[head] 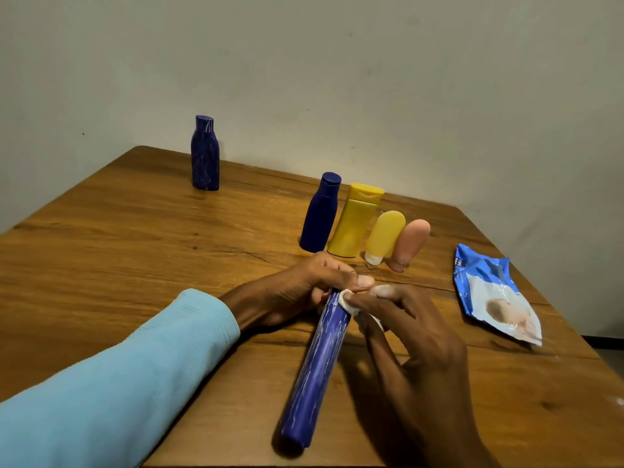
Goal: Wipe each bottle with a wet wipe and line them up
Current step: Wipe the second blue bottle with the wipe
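Nearest the camera: long blue bottle (315,369), streaked with pale marks, held slanting from bottom centre of the frame up toward the middle, its base end closest to the lens. Left hand (297,288), in a light-blue sleeve (118,383), enters from lower left and grips the far end of this bottle, fingers curled round it, thumb lying along the top. Right hand (415,336), entering from lower right, pinches a small white wet wipe (349,302) between thumb and fingertips and presses it against the bottle's upper end — remaining fingers loosely spread. Wooden table (135,251) fills the lower half of the frame. Row of four, centre right, standing side by side and nearly touching: dark blue bottle (320,214), yellow bottle (356,222), small yellow tube (385,236) on a white cap, pink tube (409,243). Second streaked blue bottle (205,153) stands alone, upright, at upper left, well apart from the row. Blue-and-white wipe packet (496,295) lies flat at right edge of the table. Plain pale wall (371,79) behind.
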Motion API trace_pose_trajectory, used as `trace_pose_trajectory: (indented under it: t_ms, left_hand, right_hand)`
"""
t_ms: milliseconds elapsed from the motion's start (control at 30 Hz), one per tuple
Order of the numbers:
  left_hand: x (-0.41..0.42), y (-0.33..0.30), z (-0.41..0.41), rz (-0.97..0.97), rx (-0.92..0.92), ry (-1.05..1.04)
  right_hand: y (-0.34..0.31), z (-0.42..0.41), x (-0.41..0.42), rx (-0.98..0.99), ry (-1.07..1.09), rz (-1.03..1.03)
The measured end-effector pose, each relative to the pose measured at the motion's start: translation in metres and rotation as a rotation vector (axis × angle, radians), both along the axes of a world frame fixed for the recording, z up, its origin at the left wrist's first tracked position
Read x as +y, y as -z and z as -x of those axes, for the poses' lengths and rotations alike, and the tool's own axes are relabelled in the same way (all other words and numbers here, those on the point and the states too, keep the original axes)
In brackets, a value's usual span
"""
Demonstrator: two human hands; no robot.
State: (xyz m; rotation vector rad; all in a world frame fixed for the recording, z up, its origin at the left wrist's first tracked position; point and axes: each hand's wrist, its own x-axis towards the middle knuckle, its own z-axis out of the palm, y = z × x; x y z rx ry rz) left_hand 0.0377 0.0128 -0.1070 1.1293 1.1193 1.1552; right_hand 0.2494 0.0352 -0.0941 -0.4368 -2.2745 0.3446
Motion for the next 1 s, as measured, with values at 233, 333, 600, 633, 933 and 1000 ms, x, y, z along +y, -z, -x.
trace_pose_trajectory:
  t_ms: [233,333,600,633,933,1000]
  left_hand:
    - [0.004,0.007,0.004,0.014,0.001,-0.001]
    - [0.003,0.006,0.004,0.003,-0.023,-0.007]
    - [-0.001,-0.002,0.001,-0.011,0.001,0.007]
    - [-0.001,-0.002,0.001,-0.016,0.004,0.005]
    - [-0.002,0.0,0.002,-0.024,-0.033,0.034]
    - [-0.004,-0.002,0.002,-0.028,-0.02,0.054]
  right_hand:
    - [-0.007,-0.01,0.005,0.11,0.044,0.194]
    - [-0.005,-0.005,0.006,0.106,0.067,0.159]
    - [0.001,-0.009,0.006,-0.016,-0.002,0.114]
    - [-0.001,-0.012,0.006,-0.012,-0.027,0.144]
    - [0.002,-0.002,0.004,-0.006,0.124,0.058]
    - [0.002,-0.003,0.002,-0.029,0.085,0.061]
